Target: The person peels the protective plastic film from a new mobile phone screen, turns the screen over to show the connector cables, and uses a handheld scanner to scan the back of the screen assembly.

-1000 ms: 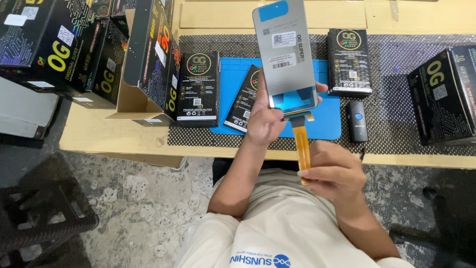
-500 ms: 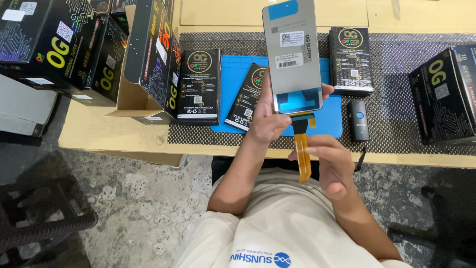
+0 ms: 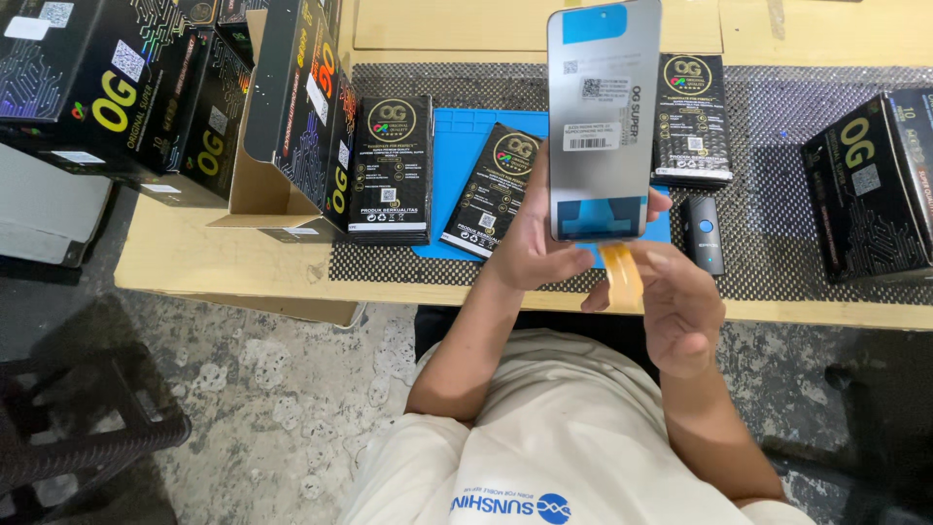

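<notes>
You sit at a wooden table [image 3: 243,262], looking down at your own two hands. Your left hand [image 3: 530,243] holds a flat grey phone screen panel [image 3: 603,117] upright above the table, fingers closed around its lower left edge and thumb pressed behind. White stickers and blue tape patches show on the side of the panel facing you. An orange ribbon cable [image 3: 623,274] hangs from the panel's bottom edge. Your right hand [image 3: 680,306] sits just beneath, its fingers curled together around the cable's lower end.

Under the panel, a blue work mat [image 3: 457,156] lies on a dark mesh sheet [image 3: 777,126]. One flat black package [image 3: 494,190] rests tilted on the mat, another [image 3: 391,167] lies just left of it, and a third [image 3: 692,119] lies to the right, partly behind the panel. A small black handheld scanner [image 3: 704,233] lies near your right hand. Large black cartons [image 3: 117,97] are stacked at the far left, and another [image 3: 875,185] stands at the right edge.
</notes>
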